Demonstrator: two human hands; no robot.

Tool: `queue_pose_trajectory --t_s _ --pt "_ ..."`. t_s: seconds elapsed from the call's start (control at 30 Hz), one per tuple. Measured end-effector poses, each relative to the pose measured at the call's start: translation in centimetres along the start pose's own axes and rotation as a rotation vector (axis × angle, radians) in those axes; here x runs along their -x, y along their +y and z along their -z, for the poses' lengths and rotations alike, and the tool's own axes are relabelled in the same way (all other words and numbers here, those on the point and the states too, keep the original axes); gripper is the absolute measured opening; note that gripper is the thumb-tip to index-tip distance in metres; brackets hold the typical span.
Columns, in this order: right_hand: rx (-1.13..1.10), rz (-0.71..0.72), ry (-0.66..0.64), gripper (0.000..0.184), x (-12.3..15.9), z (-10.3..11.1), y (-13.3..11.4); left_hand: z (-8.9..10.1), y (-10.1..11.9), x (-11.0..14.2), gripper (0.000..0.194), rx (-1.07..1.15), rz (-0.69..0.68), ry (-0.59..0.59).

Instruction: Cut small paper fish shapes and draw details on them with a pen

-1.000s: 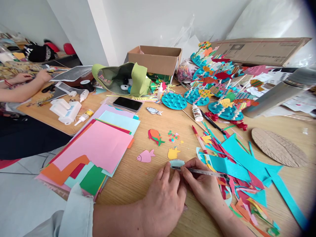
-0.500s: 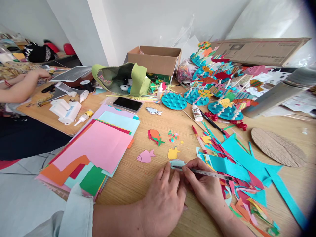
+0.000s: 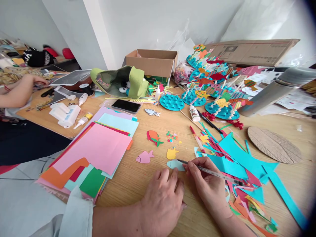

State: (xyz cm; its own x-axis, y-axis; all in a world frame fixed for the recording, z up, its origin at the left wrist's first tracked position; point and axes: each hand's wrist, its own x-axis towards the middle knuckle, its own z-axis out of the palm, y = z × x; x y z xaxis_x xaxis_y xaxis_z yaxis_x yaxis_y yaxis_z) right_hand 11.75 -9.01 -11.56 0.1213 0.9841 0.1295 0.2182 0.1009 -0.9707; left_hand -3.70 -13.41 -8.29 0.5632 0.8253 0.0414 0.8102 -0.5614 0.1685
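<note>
A light blue paper fish (image 3: 174, 164) lies on the table with a drawn eye and a curved line behind its head. My right hand (image 3: 206, 176) grips a slim clear-barrelled pen (image 3: 212, 172), its dark tip at the fish's upper edge. My left hand (image 3: 164, 197) rests on the tabletop, fingers bent and slightly apart, one fingertip touching the fish's lower edge. The fish's tail end is partly hidden by my hands. Close by lie a yellow paper shape (image 3: 172, 152), a pink paper fish (image 3: 144, 157) and stacked red, orange and green paper fish (image 3: 153, 137).
Coloured paper sheets (image 3: 98, 144) are stacked at left, near a phone (image 3: 126, 106). Paper scraps (image 3: 237, 154) spread at right beside a cardboard oval (image 3: 274, 144). Blue bases with fish (image 3: 221, 110), a steel flask (image 3: 274, 90) and a green pouch (image 3: 135, 82) stand behind. Another person's arm (image 3: 17, 90) is far left.
The pen tip has moved from the fish's lower part to its upper edge. My left fingers have drawn back, uncovering more of the fish's head. The camera view has shifted slightly.
</note>
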Motion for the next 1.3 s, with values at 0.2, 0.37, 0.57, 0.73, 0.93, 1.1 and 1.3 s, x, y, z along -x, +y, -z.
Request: queue_pose_trajectory --t_s 0.2,0.37,0.57,0.73,0.93,1.1,1.3 --pt "0.002 -0.053 -0.009 0.024 -0.23 -0.16 0.18 -0.02 0.05 -0.04 0.041 -0.026 -0.010 0.001" --pt "0.012 -0.065 -0.013 0.025 -0.26 -0.09 0.24 -0.08 0.07 -0.01 0.042 -0.043 -0.013 0.012" --pt "0.016 -0.060 -0.015 0.025 -0.24 -0.01 0.16 -0.38 0.02 0.06 0.044 -0.069 -0.025 0.028" --pt "-0.056 -0.033 0.023 0.023 -0.12 -0.09 0.03 -0.29 0.04 0.11 0.045 -0.074 -0.029 0.035" --pt "-0.086 -0.021 0.034 0.022 0.04 -0.03 -0.16 0.19 0.12 0.17 0.047 -0.043 -0.015 0.007" --pt "-0.090 0.000 0.036 0.023 0.05 0.09 -0.15 0.04 0.32 0.35 0.049 -0.044 -0.024 -0.020" --pt "-0.047 0.041 -0.007 0.023 0.19 0.15 -0.05 -0.31 0.58 0.56 0.051 -0.067 0.011 -0.065"
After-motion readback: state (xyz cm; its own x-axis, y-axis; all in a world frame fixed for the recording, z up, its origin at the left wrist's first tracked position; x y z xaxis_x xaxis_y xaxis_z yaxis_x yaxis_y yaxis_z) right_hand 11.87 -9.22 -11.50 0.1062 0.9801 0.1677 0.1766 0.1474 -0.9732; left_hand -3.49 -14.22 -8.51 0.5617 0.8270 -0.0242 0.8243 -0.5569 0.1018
